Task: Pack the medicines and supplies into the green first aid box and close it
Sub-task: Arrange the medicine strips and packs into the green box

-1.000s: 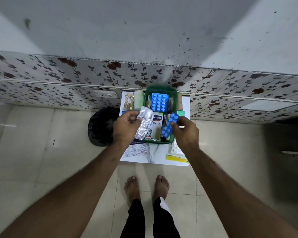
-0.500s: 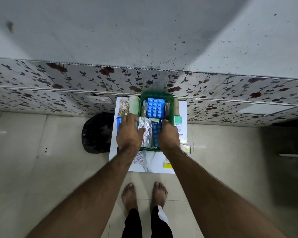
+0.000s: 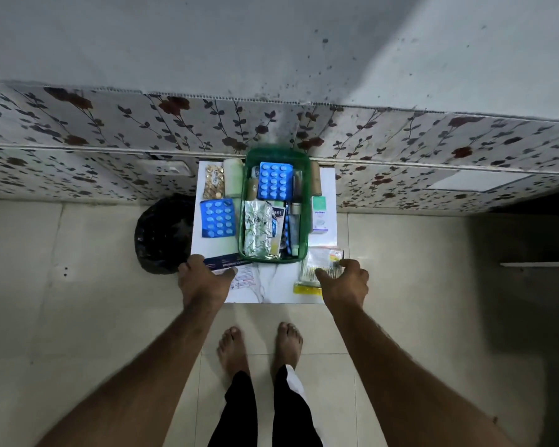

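Pale tiled floor point(image 3: 78, 317), floral-patterned wall band point(image 3: 110, 130) beneath speckled grey wall point(image 3: 207, 43), dim light.

The first aid box point(image 3: 249, 201) is sitting at the back middle of the table point(image 3: 271, 285), against the wall. Inside it, a blister pack point(image 3: 274, 181) is lying at the rear and a foil strip point(image 3: 257, 232) at the front left. Left of the box, another blister sheet point(image 3: 217, 217) is lying in front of a tablet strip point(image 3: 214, 182). Right of the box, a small carton point(image 3: 320, 218) is lying. A clear packet point(image 3: 320, 269) is resting at the front right corner, a flat pack point(image 3: 231, 263) at the front left. A bag point(image 3: 163, 233) is sitting on the floor left of the table.
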